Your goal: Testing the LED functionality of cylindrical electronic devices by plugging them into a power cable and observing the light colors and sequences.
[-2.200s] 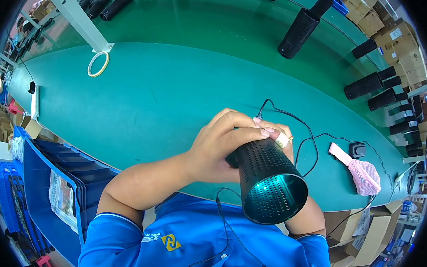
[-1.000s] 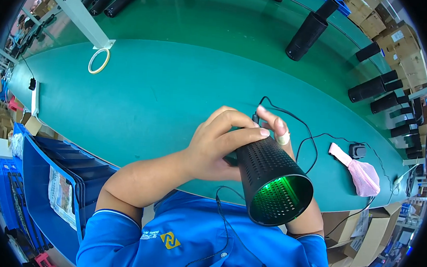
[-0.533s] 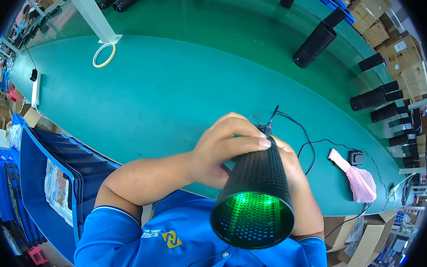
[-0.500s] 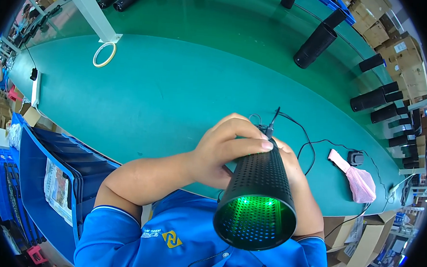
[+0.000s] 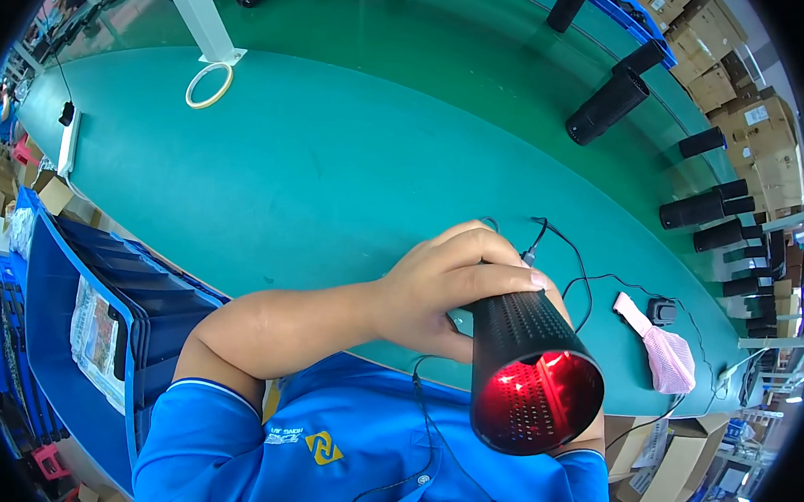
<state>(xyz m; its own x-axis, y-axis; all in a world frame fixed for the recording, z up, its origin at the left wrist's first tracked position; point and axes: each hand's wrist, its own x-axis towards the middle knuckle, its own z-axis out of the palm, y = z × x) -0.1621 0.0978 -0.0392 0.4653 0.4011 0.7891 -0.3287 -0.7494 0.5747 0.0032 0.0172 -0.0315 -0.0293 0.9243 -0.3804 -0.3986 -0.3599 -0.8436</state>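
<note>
A black perforated tube (image 5: 524,325) is held up in front of my chest, its open end tilted toward me and glowing red inside. My left hand (image 5: 441,286) is closed around its far end, with thumb and fingers on the rim and side. Behind the tube sits my right hand (image 5: 557,303), mostly covered, so its fingers cannot be made out. A black cable plug (image 5: 529,256) stands up just beyond the tube's far end, and its thin cable (image 5: 588,285) runs off to the right across the green mat.
A roll of tape (image 5: 209,85) lies by a white post (image 5: 196,8). Pink mesh cloth (image 5: 670,358) and a small black box (image 5: 662,311) are to the right. Several black cylinders (image 5: 609,107) stand at the far side. Blue bins (image 5: 84,333) are at my left, cardboard boxes (image 5: 683,471) lower right.
The light inside the tube has turned from green to red. The tube and my hands have shifted right, and its open end is now turned more to the right.
</note>
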